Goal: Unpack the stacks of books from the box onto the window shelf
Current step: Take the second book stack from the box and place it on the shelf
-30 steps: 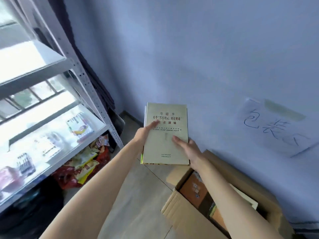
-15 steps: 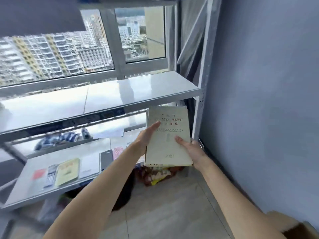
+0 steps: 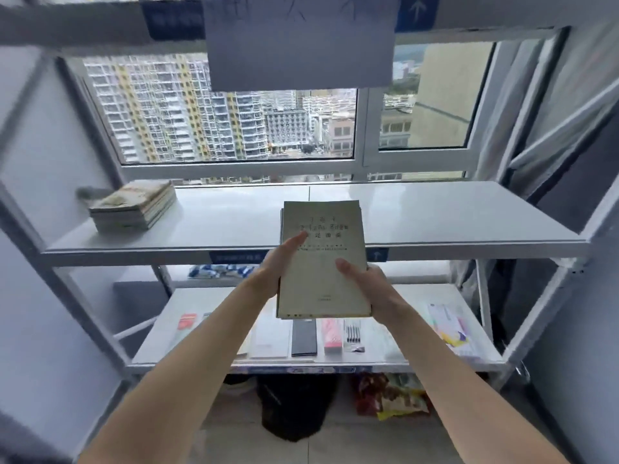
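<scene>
Held item: a thin stack of books point(image 3: 323, 262), pale olive cover on top with dark printed characters, edges of further volumes showing along the left and bottom.
Position of stack: raised in mid-air in front of the window shelf point(image 3: 435, 216), its far end overlapping the shelf's front edge in view; whether it touches the shelf cannot be told.
Left hand point(image 3: 273, 269): on the stack's left edge, thumb laid across the cover, fingers wrapped out of sight underneath, gripping the stack.
Right hand point(image 3: 371, 284): on the stack's right edge near the lower corner, thumb on top, fingers curled under, gripping the stack.
Window shelf: white, glossy, running across below the window point(image 3: 234, 112); middle and right parts bare.
Already shelved: a pile of books point(image 3: 134, 209) lying flat at the shelf's far left, well apart from the held stack.
Lower shelf point(image 3: 160, 336): flat packets and stationery laid in a row, among them a black strip point(image 3: 304, 338) and a pink pack point(image 3: 332, 336).
Floor: a dark bag point(image 3: 294, 406) and colourful wrappers point(image 3: 392, 396) under the rack.
Overhead: a sheet of paper point(image 3: 298, 45) hanging from the upper shelf.
</scene>
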Demonstrator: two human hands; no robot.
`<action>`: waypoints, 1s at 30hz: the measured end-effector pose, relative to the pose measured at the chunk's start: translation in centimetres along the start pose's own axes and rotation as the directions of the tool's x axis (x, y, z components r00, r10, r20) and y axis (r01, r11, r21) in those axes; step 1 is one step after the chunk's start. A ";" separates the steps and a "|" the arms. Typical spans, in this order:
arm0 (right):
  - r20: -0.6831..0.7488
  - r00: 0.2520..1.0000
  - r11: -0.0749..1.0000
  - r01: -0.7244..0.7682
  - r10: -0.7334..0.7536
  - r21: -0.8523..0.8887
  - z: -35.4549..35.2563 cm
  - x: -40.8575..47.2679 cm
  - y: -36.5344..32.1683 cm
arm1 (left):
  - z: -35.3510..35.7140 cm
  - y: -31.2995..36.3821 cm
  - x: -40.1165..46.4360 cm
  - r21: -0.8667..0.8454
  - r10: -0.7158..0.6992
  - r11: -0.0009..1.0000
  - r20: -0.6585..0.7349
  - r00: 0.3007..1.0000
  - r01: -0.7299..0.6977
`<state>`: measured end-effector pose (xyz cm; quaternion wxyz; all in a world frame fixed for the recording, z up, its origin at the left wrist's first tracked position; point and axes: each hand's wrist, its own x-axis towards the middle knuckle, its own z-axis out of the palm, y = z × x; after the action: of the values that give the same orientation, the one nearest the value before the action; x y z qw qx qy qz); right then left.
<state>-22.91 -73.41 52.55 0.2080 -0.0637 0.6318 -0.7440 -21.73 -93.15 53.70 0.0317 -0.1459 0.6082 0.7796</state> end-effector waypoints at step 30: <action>0.186 0.940 0.937 0.314 -0.286 -0.149 25.7 29.1 1.0 | -31.5 13.8 17.1 0.086 0.530 0.842 0.052 0.846 -0.533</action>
<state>-39.83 -108.34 51.63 0.1357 -0.2378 0.6591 -0.7005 -35.21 -129.10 55.25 -0.1705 0.0400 0.6614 0.7293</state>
